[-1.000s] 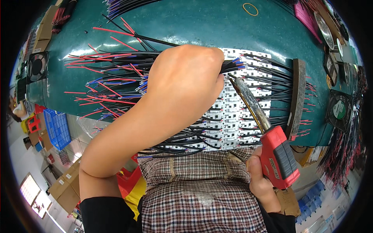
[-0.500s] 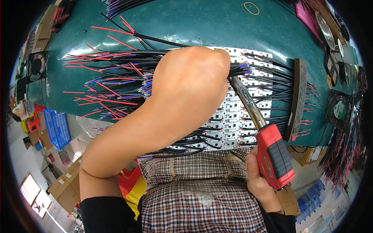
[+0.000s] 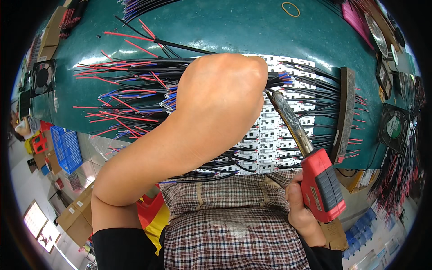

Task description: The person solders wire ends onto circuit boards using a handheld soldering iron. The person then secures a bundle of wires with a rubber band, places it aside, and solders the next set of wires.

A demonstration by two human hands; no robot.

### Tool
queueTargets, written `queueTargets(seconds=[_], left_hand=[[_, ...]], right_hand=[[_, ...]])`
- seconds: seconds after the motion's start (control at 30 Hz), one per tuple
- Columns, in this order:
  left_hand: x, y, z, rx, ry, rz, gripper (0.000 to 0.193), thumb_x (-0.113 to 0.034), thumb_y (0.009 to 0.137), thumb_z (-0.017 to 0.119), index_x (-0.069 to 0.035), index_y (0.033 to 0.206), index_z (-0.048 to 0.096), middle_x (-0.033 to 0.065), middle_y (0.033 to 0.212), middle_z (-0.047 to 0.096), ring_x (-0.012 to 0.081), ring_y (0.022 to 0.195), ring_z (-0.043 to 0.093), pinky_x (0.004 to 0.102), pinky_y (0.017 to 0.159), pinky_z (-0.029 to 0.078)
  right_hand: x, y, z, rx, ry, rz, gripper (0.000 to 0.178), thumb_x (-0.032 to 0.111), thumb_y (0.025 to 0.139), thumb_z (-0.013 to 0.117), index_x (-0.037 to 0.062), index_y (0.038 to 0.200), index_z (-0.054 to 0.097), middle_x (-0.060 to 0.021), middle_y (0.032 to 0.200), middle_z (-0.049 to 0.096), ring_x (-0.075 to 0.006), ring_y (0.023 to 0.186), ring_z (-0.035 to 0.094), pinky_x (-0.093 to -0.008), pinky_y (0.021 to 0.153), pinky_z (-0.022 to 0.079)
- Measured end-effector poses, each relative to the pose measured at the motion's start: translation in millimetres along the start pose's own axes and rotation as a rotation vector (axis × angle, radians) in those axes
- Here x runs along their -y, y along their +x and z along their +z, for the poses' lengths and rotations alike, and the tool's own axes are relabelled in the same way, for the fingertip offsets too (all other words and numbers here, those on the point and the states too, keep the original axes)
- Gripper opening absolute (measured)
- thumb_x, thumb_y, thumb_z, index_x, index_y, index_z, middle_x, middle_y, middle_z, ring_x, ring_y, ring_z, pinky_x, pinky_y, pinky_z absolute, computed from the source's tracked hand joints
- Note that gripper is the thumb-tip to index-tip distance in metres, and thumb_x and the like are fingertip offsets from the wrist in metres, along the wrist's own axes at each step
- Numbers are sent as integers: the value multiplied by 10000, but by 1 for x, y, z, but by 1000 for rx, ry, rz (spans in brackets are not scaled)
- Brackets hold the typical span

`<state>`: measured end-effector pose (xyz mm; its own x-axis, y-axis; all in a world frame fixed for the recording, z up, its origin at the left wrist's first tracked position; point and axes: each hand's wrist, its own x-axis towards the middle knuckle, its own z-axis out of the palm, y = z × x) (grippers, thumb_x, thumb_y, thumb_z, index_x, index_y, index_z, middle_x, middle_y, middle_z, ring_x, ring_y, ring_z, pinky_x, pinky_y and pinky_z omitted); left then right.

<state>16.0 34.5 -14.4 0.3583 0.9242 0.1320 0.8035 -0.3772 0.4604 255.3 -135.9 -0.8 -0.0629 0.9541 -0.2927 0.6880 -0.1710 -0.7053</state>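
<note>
My left hand is a closed fist over the white circuit boards. A bundle of black wires with blue and red ends sticks out from the fist's right side; the fingertips are hidden beneath. My right hand grips a red soldering gun with a dark grip panel. Its metal barrel points up and left, and the thin tip lies just beside my left fist. Whether the tip touches a board or wire cannot be told. Black wires run from the boards' right side.
A dark bar lies across the wires at right. Loose wires with red and blue ends spread left over the green table. Small fans stand at both sides. A rubber band lies at the far edge.
The soldering gun and my right hand have shifted slightly right and toward me, drawing the barrel back a little from my left fist. My left hand is nearly still.
</note>
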Motion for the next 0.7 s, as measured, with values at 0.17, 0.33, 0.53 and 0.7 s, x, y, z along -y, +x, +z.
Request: queueTargets(seconds=[0.17, 0.33, 0.53, 0.7], left_hand=[[5, 7, -3, 50, 4, 7, 152, -121, 797, 733, 5, 788, 648, 164, 705, 662, 378, 702, 665, 471, 661, 521], [6, 9, -3, 84, 24, 18, 145, -123, 804, 722, 6, 792, 658, 168, 718, 670, 381, 716, 668, 478, 673, 523], [3, 6, -5, 85, 6, 15, 149, -112, 794, 732, 12, 791, 650, 178, 748, 673, 389, 739, 667, 478, 681, 523], [2, 5, -4, 44, 15, 56, 157, -108, 788, 738, 9, 785, 633, 178, 757, 659, 393, 749, 658, 484, 682, 517]], right_hand=[[2, 2, -2, 64, 56, 67, 204, 137, 869, 785, 21, 1012, 697, -122, 872, 676, -306, 735, 661, -397, 657, 532], [5, 5, 2, 14, 84, 52, 190, 124, 871, 782, 19, 1000, 691, -120, 884, 672, -292, 715, 658, -389, 639, 527], [6, 7, 2, 53, 156, 44, 170, 108, 882, 770, 9, 993, 685, -109, 863, 670, -258, 715, 669, -354, 640, 537], [2, 2, 2, 60, 189, 93, 172, 99, 881, 769, 6, 1002, 689, -105, 848, 674, -254, 692, 667, -359, 631, 539]])
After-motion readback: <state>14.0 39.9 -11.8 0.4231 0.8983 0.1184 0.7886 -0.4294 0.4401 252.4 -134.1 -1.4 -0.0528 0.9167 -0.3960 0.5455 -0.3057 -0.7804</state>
